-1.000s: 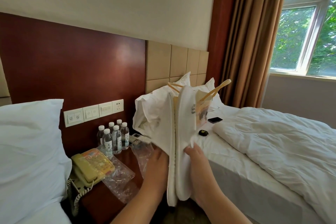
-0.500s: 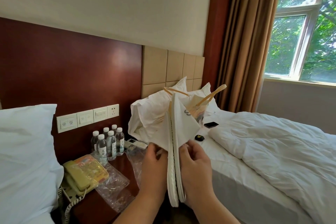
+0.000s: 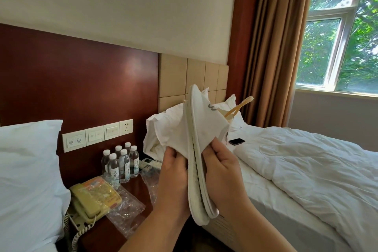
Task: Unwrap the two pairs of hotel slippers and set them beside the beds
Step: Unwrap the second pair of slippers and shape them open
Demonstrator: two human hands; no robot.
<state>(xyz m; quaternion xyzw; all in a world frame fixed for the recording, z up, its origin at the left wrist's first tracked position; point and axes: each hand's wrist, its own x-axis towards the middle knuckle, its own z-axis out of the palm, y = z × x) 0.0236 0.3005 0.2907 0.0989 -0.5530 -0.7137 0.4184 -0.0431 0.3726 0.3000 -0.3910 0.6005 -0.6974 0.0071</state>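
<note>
Matt white cloth slippers (image 3: 201,133), crinkled glossy plastic wrap (image 3: 126,208)

Slippers (image 3: 201,149) between hands, nightstand (image 3: 141,208) left, bed (image 3: 306,180) right.

Logo (image 3: 212,107) on slipper (image 3: 204,133), bottle labels (image 3: 115,174): illegible.

Left hand (image 3: 173,172): is gripping the left side of a pair of flat white fabric slippers (image 3: 204,127), fingers curling over it, back of the hand facing the camera.
Right hand (image 3: 222,172): is pinching the right side of the same pair, just beside the left hand.
Left forearm (image 3: 155,229): is rising bare from the near edge, leaning right.
Right forearm (image 3: 255,229): is rising bare, leaning left.
</note>
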